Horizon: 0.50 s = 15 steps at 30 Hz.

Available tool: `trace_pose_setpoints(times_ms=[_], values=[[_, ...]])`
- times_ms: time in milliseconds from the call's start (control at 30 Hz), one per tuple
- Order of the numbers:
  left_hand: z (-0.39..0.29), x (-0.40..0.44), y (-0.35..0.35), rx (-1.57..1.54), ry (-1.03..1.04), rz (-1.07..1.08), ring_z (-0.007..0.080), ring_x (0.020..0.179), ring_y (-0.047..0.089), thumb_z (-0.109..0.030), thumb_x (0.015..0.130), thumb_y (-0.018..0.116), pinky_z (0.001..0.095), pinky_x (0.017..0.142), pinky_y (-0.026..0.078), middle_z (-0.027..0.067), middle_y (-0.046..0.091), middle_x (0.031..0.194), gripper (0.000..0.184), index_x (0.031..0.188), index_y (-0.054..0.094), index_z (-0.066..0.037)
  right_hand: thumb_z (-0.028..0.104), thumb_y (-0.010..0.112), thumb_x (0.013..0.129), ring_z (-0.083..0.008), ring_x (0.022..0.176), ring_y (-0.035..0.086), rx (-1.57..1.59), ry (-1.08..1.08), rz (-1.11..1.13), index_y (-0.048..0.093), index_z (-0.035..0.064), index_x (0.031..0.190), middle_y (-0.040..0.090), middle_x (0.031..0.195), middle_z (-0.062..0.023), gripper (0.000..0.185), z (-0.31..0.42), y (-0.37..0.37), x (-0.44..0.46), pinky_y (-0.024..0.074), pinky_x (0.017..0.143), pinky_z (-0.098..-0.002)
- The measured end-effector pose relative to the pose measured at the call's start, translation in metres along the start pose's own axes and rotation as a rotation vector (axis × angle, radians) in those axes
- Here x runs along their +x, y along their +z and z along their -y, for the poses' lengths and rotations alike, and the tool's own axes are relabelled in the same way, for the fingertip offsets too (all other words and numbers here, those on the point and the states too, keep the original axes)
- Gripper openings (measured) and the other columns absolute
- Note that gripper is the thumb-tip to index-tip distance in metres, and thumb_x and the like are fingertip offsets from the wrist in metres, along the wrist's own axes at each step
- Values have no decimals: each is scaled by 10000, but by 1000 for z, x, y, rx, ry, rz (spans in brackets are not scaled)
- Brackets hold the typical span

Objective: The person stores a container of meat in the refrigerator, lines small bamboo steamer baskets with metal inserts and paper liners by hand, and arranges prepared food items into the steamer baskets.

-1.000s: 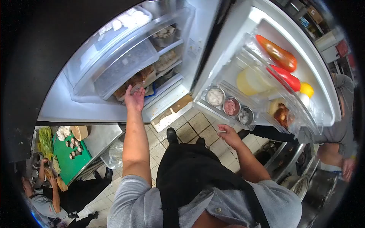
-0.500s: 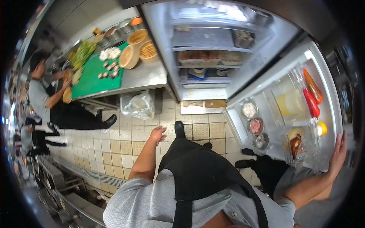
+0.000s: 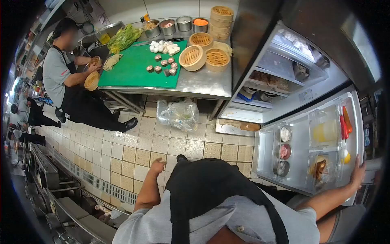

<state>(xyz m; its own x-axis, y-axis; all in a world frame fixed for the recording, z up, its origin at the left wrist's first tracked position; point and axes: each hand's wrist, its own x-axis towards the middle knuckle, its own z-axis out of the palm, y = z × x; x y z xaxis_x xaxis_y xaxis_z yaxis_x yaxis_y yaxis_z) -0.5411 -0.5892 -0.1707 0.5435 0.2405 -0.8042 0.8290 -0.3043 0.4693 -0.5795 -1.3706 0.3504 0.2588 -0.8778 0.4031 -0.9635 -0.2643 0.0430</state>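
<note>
My right hand (image 3: 358,174) rests against the outer edge of the opened fridge door (image 3: 268,156), fingers stretched along it. The door's shelves carry three small round containers, with a raw-meat one (image 3: 285,151) in the middle. A red pepper (image 3: 345,124), a yellow-filled container (image 3: 323,131) and a bagged brown food item (image 3: 320,167) also sit in the door. My left hand (image 3: 157,166) hangs over the tiled floor, loosely open and holding nothing. Inside the fridge (image 3: 254,116), several shelves hold trays and containers.
A steel counter (image 3: 205,87) bears a green cutting board (image 3: 134,73) with mushrooms (image 3: 164,46) and cut rolls, bamboo steamers (image 3: 192,57) and metal pots. A co-worker (image 3: 67,73) handles steamers at the left. A clear plastic bag (image 3: 178,114) lies under the counter.
My view has turned left, so the counter and co-worker show more fully and the fridge sits further right. My right hand stays at the door's edge; my left hand remains low and empty.
</note>
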Motion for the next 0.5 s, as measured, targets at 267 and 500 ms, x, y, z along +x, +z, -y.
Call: trace_pose_setpoints(times_ms=[267,500], values=[[-79,10,-106,-206,226,-67,168,855,613,-128,870,690,292,806,513,122,664,1108,643,1446,467,48,336,778,855,-281,1184,627,899,-1422,804,601,39,1343,607,1370,-150,598,260,-92,-270,453,1065,-421],[31,86,-120,-461,117,-104,154,838,603,-66,939,596,294,779,500,53,637,951,557,1472,446,-14,309,722,830,-300,880,641,1019,-2531,659,672,-26,1102,670,968,-177,434,382,-191,-416,512,736,-382]])
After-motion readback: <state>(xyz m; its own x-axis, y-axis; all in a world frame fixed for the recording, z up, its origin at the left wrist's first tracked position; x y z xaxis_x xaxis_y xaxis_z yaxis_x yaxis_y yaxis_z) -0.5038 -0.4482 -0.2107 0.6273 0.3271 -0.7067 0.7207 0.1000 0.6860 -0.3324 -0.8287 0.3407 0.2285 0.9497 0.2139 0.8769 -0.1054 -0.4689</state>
